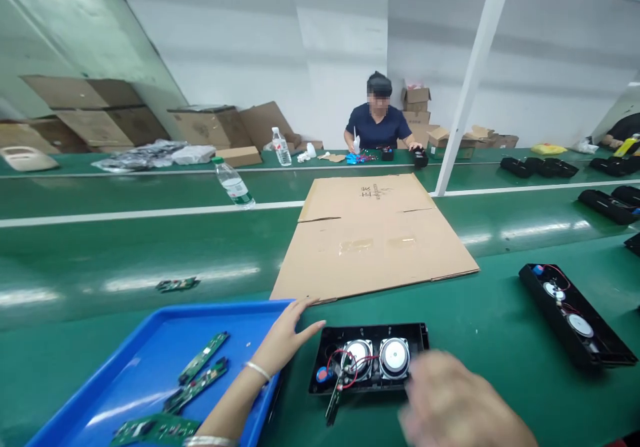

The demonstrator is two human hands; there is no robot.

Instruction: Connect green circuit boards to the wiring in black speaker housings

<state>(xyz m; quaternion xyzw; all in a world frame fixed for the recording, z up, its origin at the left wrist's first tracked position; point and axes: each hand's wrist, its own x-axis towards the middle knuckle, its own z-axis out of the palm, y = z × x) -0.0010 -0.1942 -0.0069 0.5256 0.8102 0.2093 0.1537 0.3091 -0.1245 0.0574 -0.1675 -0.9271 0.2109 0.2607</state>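
A black speaker housing (373, 388) lies open side up on the green bench in front of me. Two round silver speakers (395, 357), red wires and a blue-and-red round part (324, 373) sit inside it. A narrow green circuit board (333, 403) leans over its near edge. My left hand (284, 333) is just left of the housing, over the rim of a blue tray (165, 313); its thumb and fingers are apart, with nothing in them. At the housing's right end is my right hand (450, 400), smeared by motion, its fingers unreadable.
Several green circuit boards (204, 357) lie in the tray, another board (177, 284) beyond it. A flattened cardboard sheet (375, 233) covers the middle. Another speaker housing (575, 317) lies at right. A bottle (234, 183) and a white post (473, 87) stand farther back. A co-worker (379, 123) sits opposite.
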